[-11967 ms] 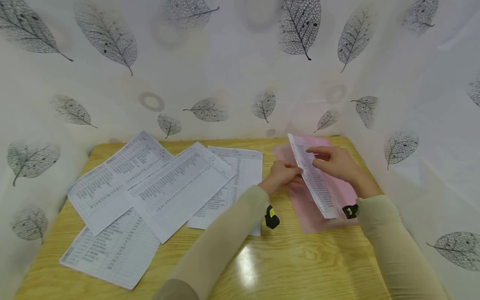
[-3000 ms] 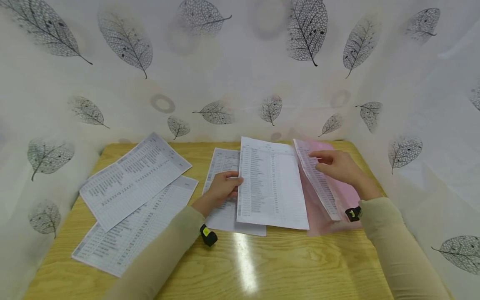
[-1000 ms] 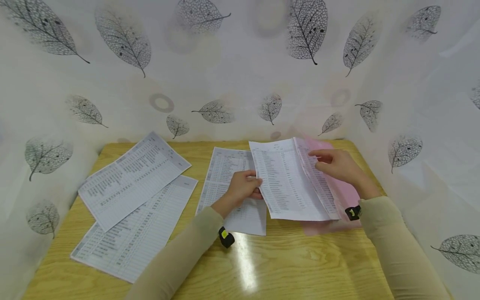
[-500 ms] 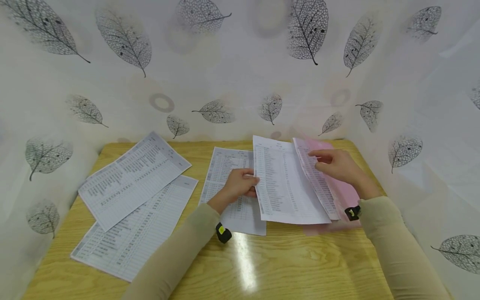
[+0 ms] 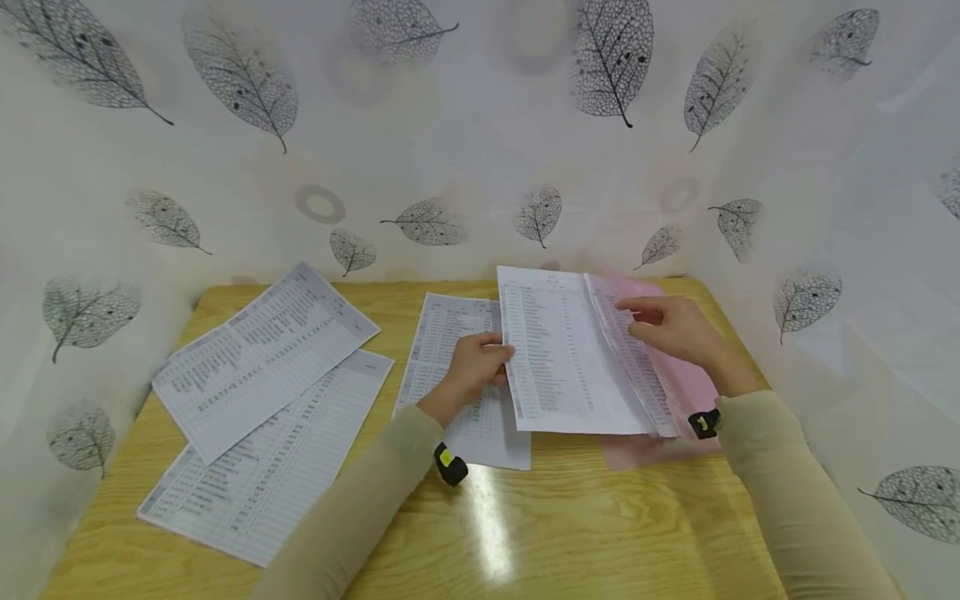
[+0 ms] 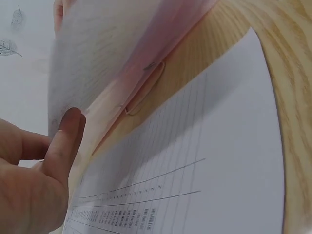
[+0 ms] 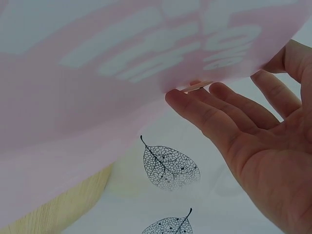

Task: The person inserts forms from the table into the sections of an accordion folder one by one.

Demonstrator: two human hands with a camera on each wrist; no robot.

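Held sheet: a printed page (image 5: 566, 358), raised at a tilt above the table (image 5: 577, 533); its left edge is in the left hand, and its right side meets the printed strip along the folder's opening.
Left hand (image 5: 476, 367): clamped on the left edge of that page, thumb on the printed face, fingers behind.
Right hand (image 5: 678, 333): clamped on the edge of the folder's upper layer; the right wrist view shows the fingertips at the pink margin. The two hands stand apart, the page spanning the gap.
Pink folder (image 5: 693, 383): at the right of the table, its upper layer lifted toward the left hand; whether the printed strip (image 5: 637, 358) lies inside or over that layer is unclear.
Middle sheet (image 5: 491, 450): flat on the table, partly beneath the left hand and the raised page.
Left-hand pair: an upper sheet (image 5: 270, 358) overlapping a lower sheet (image 5: 300, 475), both print side up.
Step in hand: judged to be passing one page through the folder's opening; inward or outward cannot be told.
Next move: probably calls for a raised layer at the right and a level, unbuckled page guided from the left.
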